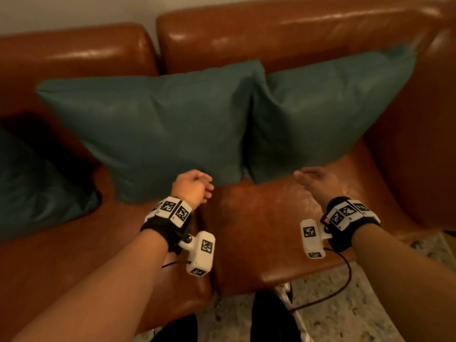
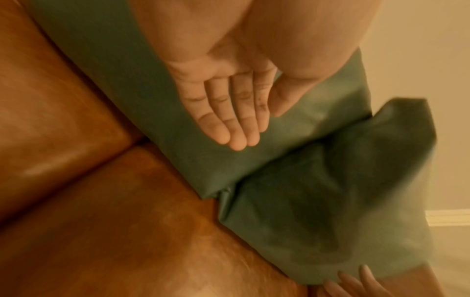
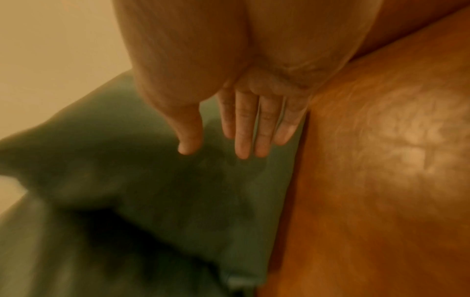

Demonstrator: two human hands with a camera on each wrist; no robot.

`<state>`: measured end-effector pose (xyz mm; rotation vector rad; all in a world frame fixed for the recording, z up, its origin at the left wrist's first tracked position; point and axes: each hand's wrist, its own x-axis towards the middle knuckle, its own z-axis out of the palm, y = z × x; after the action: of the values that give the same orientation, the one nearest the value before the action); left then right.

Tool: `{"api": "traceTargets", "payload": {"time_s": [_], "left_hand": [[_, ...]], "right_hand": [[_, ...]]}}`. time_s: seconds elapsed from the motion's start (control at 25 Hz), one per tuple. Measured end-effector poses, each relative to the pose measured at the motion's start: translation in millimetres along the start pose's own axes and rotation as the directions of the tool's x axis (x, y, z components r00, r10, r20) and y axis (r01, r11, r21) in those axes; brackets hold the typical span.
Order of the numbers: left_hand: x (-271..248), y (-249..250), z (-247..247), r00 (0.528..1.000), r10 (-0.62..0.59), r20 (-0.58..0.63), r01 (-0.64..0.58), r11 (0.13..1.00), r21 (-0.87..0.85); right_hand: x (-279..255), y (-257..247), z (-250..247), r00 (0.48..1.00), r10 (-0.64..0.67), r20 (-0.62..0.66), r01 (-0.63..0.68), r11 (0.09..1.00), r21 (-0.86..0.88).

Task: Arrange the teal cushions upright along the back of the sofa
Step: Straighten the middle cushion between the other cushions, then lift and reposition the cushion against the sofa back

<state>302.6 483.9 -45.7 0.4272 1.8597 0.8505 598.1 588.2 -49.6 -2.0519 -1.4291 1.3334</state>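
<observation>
Two teal cushions lean side by side against the back of the brown leather sofa point(image 1: 283, 28): the middle cushion point(image 1: 158, 124) and the right cushion point(image 1: 320, 114). A third teal cushion point(image 1: 37, 183) lies lower on the seat at the far left. My left hand point(image 1: 197, 186) hovers at the middle cushion's lower edge, fingers straight and holding nothing; the left wrist view shows the same hand point(image 2: 229, 120) over that cushion point(image 2: 127, 84). My right hand point(image 1: 313, 178) is open just below the right cushion, seen with fingers point(image 3: 249, 130) straight over teal fabric point(image 3: 178, 191).
The sofa seat point(image 1: 266, 230) stretches bare in front of the two cushions. The right armrest point(image 1: 424, 144) rises beside the right cushion. A speckled floor point(image 1: 345, 317) lies below the sofa's front edge, with a black cable and my dark legs point(image 1: 271, 317).
</observation>
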Motion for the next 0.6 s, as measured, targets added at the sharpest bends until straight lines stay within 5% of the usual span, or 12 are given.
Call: {"api": "traceTargets", "payload": {"time_s": [0.16, 0.28, 0.4, 0.6], "left_hand": [[-5.0, 39.6, 100.9, 0.995, -0.052, 0.090, 0.070, 0.976, -0.205], [8.8, 68.8, 161.4, 0.981, -0.169, 0.095, 0.194, 0.854, -0.483], [26.6, 80.2, 188.3, 0.940, -0.309, 0.144, 0.330, 0.722, -0.608], [49.1, 113.0, 219.2, 0.962, -0.252, 0.101, 0.253, 0.699, -0.668]], "right_hand": [[49.1, 17.0, -87.4, 0.985, 0.075, -0.154, -0.075, 0.997, 0.006], [103.5, 15.7, -148.3, 0.977, 0.095, -0.193, -0.075, 0.991, 0.110], [158.7, 6.8, -178.0, 0.989, 0.065, -0.130, -0.034, 0.972, 0.232], [207.5, -19.0, -189.6, 0.998, -0.047, 0.043, 0.026, 0.914, 0.405]]}}
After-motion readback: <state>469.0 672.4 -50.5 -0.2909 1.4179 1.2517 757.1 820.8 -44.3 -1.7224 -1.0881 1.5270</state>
